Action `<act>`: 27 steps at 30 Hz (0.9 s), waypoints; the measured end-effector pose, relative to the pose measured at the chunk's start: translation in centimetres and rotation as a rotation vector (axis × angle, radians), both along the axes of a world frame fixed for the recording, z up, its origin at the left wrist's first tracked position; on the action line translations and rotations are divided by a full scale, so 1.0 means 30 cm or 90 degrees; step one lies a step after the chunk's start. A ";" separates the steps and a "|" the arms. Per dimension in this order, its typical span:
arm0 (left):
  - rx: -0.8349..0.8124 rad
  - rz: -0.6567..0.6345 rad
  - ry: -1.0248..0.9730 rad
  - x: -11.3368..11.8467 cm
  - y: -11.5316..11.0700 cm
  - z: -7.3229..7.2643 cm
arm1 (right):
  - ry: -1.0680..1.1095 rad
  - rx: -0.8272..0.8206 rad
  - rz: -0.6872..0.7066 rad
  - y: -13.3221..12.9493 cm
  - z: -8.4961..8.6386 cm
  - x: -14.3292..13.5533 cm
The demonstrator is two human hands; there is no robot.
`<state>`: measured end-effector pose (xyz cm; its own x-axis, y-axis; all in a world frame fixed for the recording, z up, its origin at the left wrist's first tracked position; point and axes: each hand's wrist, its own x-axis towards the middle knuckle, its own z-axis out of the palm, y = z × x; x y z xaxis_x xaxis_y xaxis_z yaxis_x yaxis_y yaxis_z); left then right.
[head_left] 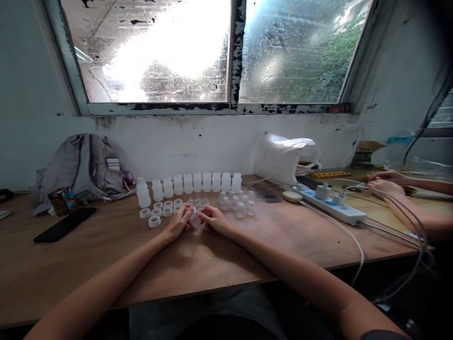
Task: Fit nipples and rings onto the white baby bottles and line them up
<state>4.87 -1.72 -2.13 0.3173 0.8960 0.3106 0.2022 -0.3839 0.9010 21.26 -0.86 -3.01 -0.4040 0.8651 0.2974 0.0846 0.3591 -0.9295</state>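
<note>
Low over the table, in the middle, my left hand [180, 221] is closed on a small whitish bottle ring [193, 213], partly hidden by the fingers. From the other side my right hand [215, 220] pinches at the same piece; whether a clear nipple sits in it I cannot tell. Just beyond my hands lie several clear bottle nipples [198, 203]. Left of them are more loose white rings [155, 221]. Clear domed caps [239, 210] stand to the right. A row of frosted baby bottles [178, 184] runs behind, the leftmost one [143, 194] with a top on it.
At left are a grey backpack [83, 163], a small carton [62, 200] and a black phone [65, 225]. A white bag [278, 158] leans on the wall. Right of it lie a power strip [332, 206] and cables. Another person's hands [387, 186] are at far right.
</note>
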 end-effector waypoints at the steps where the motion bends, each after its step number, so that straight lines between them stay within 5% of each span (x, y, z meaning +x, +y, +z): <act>1: 0.017 -0.002 0.013 0.001 -0.003 0.002 | -0.013 0.012 0.001 -0.001 -0.001 0.000; 6: 0.060 0.005 0.073 -0.005 -0.013 0.019 | -0.079 0.060 0.011 -0.013 0.005 0.005; 12: 0.164 0.026 0.220 -0.054 -0.003 0.104 | -0.108 0.090 0.061 -0.035 0.048 0.000; 18: 0.198 0.042 0.294 -0.092 0.033 0.143 | -0.158 0.149 -0.024 -0.031 0.047 0.017; 21: 0.172 0.161 0.337 -0.118 0.088 0.161 | -0.185 0.165 -0.106 -0.004 0.031 0.043; 25: 0.104 0.444 0.633 -0.170 0.203 0.215 | -0.199 0.186 -0.169 0.026 0.019 0.054; 27: 0.076 0.479 0.653 -0.196 0.262 0.239 | -0.212 0.181 -0.165 0.031 0.015 0.050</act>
<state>-1.02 6.13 5.03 -0.1134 0.9419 0.3162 0.9833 0.0609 0.1714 22.77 0.06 -2.56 -0.3004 0.8529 0.4270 0.4795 0.5221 -0.7054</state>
